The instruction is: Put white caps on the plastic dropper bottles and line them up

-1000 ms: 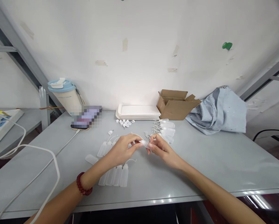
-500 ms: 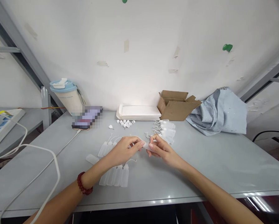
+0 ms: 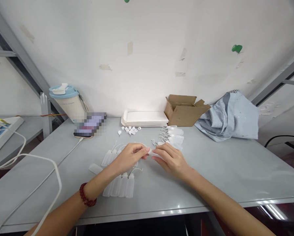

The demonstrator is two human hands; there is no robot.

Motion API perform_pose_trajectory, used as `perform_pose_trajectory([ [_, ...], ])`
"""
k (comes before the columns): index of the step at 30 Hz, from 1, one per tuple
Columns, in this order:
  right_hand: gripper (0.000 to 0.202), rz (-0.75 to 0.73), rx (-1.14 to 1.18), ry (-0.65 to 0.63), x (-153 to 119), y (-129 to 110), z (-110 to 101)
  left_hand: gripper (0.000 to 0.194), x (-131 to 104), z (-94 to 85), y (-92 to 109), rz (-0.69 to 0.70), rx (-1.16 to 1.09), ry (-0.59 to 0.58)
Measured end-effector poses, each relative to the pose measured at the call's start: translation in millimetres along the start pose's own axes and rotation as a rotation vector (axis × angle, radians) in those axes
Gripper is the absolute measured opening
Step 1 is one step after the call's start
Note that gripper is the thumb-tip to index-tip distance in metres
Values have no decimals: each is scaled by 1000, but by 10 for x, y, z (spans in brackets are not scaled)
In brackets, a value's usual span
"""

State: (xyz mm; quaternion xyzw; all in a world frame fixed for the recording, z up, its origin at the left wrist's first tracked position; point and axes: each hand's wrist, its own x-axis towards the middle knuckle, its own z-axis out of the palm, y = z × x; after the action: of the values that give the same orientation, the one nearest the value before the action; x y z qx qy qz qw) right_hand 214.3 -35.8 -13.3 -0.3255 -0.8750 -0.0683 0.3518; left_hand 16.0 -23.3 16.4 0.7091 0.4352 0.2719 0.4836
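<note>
Between my two hands is a small translucent squeeze bottle (image 3: 151, 152), mostly covered by my fingers. My left hand (image 3: 130, 158) is closed, with thumb and fingers pinching the bottle's left end. My right hand (image 3: 172, 160) curls its fingers and thumb round the right end. Below my left wrist several similar bottles (image 3: 129, 186) lie side by side, some with thin white straps at the neck. Another row of bottles (image 3: 107, 158) lies behind my left forearm, and a single bottle (image 3: 95, 168) pokes out left of it. Beyond my right hand lies a group of bottles (image 3: 176, 131) with straps.
Small white caps (image 3: 132, 131) are scattered before a stack of white trays or boxes (image 3: 147, 118). An open cardboard box (image 3: 183, 114) and a grey-blue cloth (image 3: 232, 119) stand at the back right. At left are a tumbler (image 3: 69, 106), a phone (image 3: 90, 124) and a white cable (image 3: 60, 186).
My right hand has turned, its fingers now reaching further over the bottle's right end. My left hand keeps its pinch. The whole view has shifted slightly.
</note>
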Motion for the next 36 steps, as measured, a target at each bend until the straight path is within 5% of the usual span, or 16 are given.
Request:
perform_pose_trajectory([
  [3,11,89,166,20,-5,-19,-26,37,0,0,8,33,32,-4],
  [6,15,363,438,-45,9,-42,-81,32,-3,20,-3,126,142,29],
  [9,20,634,743,-136,47,-43,-135,23,-16,54,-33,319,272,94],
  [12,22,730,984,-165,78,-17,-147,17,-27,88,-56,515,344,145],
  [15,22,747,1041,-159,83,-6,-128,15,-25,100,-56,518,349,180],
  [19,20,681,787,-103,58,-38,-105,33,-5,77,-44,294,345,152],
  [24,13,398,421,11,3,-48,-54,37,-6,47,-28,165,297,56],
  [30,13,122,245,69,-28,-15,7,40,-30,49,12,142,223,24],
  [36,12,384,442,-23,10,-87,-118,30,-36,56,12,308,274,72],
])
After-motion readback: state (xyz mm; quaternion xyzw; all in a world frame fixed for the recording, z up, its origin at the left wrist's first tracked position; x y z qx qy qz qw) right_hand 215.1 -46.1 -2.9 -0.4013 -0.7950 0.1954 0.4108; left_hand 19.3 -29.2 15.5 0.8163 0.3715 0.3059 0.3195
